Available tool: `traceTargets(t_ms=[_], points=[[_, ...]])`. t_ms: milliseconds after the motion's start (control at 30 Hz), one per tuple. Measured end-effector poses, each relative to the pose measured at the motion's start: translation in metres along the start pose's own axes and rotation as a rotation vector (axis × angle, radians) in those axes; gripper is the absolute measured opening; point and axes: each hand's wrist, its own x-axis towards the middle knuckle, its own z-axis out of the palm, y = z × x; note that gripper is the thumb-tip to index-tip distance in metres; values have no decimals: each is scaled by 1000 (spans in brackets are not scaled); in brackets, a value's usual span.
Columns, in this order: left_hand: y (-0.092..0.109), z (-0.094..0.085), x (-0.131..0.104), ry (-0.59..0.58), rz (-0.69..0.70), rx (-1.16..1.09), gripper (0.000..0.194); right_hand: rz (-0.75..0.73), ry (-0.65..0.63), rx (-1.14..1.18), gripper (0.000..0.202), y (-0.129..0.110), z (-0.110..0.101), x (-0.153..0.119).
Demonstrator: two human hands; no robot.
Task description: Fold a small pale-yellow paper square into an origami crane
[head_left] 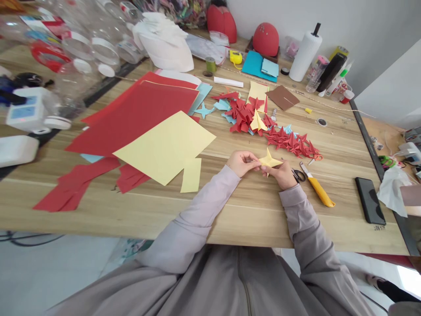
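A pale yellow folded paper star [269, 160] is held between both hands above the wooden table. My left hand [243, 163] pinches its left point, fingers closed. From the right, my right hand [283, 174] grips its lower right part between thumb and fingers. Beyond the hands lies a pile of red folded stars [242, 115] mixed with some blue ones, with a yellow folded piece [258, 121] on top. A second cluster of red stars [291, 142] extends to the right. Yellow paper [167, 147] rests on large red sheets [131, 114] at the left.
Black-handled scissors [298, 175] and a yellow cutter [320, 192] lie right of my right hand, and a phone [370, 200] farther right. Red strips [74, 186] are at the left front. Plastic bottles [77, 44] crowd the back left. Another person's hand [411, 195] shows at the right edge.
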Motion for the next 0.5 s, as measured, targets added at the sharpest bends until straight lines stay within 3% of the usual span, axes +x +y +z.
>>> traceTargets(t_ms=[500], points=[[1, -1, 0, -2, 5, -21, 31, -4, 13, -29, 22, 1, 1, 1]])
